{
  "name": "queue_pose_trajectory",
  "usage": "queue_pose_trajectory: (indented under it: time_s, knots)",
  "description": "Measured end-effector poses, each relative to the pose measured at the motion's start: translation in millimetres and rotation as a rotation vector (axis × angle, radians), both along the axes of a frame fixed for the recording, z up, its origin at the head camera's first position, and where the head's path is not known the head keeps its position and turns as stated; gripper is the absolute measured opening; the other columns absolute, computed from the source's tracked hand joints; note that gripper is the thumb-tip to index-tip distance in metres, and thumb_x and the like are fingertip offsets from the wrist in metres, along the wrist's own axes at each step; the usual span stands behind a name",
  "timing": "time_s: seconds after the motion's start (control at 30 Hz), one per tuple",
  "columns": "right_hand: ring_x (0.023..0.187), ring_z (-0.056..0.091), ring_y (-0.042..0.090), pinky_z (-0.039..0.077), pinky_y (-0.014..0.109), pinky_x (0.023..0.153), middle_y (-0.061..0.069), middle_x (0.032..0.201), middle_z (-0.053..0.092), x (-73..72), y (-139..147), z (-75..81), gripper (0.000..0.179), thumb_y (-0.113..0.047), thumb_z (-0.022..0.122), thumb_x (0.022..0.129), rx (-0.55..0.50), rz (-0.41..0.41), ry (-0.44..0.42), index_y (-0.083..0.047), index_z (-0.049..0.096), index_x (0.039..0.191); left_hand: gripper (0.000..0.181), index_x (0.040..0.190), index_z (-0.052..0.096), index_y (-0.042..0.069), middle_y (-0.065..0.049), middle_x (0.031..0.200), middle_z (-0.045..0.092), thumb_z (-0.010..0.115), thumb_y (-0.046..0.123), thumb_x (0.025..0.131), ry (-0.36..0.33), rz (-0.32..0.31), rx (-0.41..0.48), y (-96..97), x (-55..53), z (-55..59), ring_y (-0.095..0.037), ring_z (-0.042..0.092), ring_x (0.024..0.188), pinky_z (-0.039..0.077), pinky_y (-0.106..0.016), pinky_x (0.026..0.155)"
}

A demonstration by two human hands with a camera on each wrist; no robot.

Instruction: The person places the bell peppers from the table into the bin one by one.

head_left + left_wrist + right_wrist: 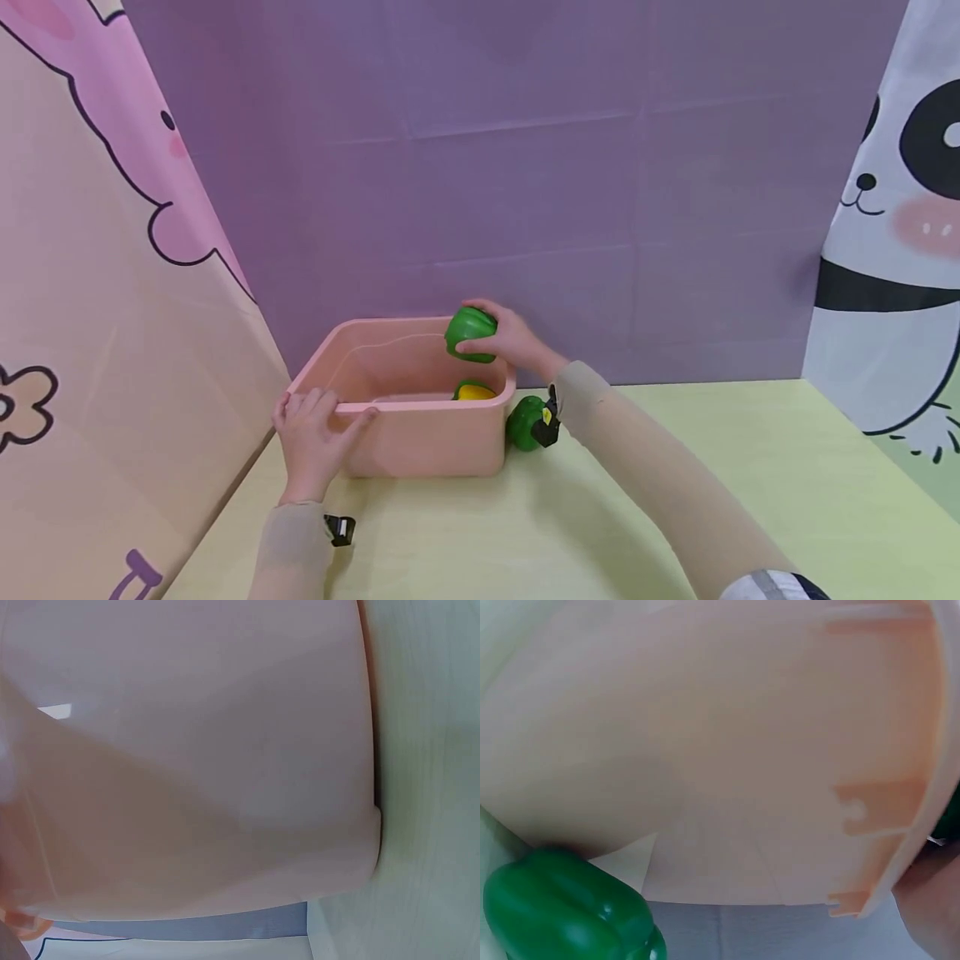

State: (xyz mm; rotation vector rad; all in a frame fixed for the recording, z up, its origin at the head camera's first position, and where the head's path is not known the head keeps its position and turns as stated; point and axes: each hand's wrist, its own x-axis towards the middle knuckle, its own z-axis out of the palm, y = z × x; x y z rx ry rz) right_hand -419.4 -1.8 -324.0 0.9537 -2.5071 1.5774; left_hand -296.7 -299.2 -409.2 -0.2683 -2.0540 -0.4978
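A pink plastic bin (427, 442) stands on the table, with part of a yellow bell pepper (476, 391) showing inside it. My right hand (517, 340) grips a green bell pepper (470, 333) above the bin's back right corner. On the table against the bin's right side lies a second green bell pepper (525, 423), also seen low in the right wrist view. My left hand (315, 437) holds the bin's front left rim, fingers over the edge and thumb along the front. The left wrist view is mostly the bin's outer wall (225, 765).
The pale wooden table (675, 467) extends to the right of the bin. A purple cloth backdrop (525, 183) hangs close behind it. Printed cloth panels stand at both sides, a panda (892, 217) on the right one.
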Motion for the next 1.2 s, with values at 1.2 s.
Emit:
queue_pose_trajectory:
  time_s: [1.2]
  knots:
    - [0.096, 0.056, 0.020, 0.050, 0.032, 0.079, 0.004, 0.119, 0.058, 7.4, -27, -6.4, 0.076, -0.037, 0.079, 0.080, 0.226, -0.010, 0.064, -0.014, 0.044, 0.143, 0.060, 0.072, 0.049, 0.011, -0.005, 0.073, 0.050, 0.060, 0.069, 0.079, 0.025, -0.018, -0.010, -3.5, -0.1, -0.7, -0.032, 0.043, 0.080, 0.016, -0.061, 0.103]
